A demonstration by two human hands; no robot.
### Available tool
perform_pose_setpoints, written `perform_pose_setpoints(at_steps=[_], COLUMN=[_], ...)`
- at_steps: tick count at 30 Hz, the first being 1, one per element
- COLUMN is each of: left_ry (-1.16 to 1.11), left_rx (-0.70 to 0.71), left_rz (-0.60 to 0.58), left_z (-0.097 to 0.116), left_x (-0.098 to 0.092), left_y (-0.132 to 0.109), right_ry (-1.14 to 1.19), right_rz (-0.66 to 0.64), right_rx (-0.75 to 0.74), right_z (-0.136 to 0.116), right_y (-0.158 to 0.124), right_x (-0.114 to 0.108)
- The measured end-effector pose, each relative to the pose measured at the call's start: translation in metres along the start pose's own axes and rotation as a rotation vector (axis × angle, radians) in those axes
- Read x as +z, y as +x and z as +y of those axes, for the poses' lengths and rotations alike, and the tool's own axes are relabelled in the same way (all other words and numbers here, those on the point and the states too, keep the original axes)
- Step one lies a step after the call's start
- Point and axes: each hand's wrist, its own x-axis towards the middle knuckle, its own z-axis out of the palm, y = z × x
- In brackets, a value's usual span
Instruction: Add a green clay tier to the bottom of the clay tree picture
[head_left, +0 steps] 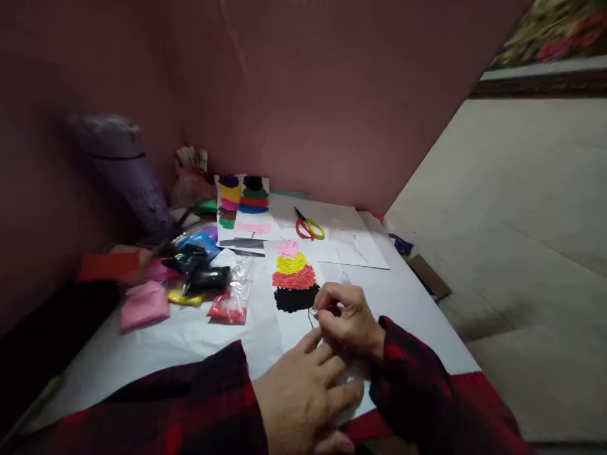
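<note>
The right hand [349,318] is pinching its fingertips together beside the black band [294,299], anything between them being too small to tell. The left hand [308,390] is lying open over the painted sheet [293,327], which is resting on the tabletop [417,309]. Scissors [303,229] are lying beyond.

Dusky-pink painted walls [327,107] meet behind the far left corner of a white-covered table [427,341], a pale smooth floor [531,240] spreads beyond its right edge, and dim light leaves the room's left side shadowed.
</note>
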Motion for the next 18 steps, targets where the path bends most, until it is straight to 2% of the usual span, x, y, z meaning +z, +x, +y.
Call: perform_pose_setpoints(at_steps=[4,8,13,18], left_ry=[0.005,0.014,0.040,0.070], left_rx=[0.018,0.014,0.002,0.033], left_rz=[0.057,0.052,-0.010,-0.030], left_z=[-0.002,-0.001,0.001,-0.001], left_x=[0.005,0.004,-0.001,-0.002], left_y=[-0.002,-0.001,0.000,-0.002], right_ry=[0.013,0.051,0.087,0.110], right_rz=[0.016,0.109,0.313,0.586], right_rx=[-0.009,-0.027,-0.041,0.113], right_z=[-0.001,-0.004,-0.007,0.001], right_y=[0.000,0.001,0.003,0.011], right_x=[-0.001,-0.002,-0.004,-0.013])
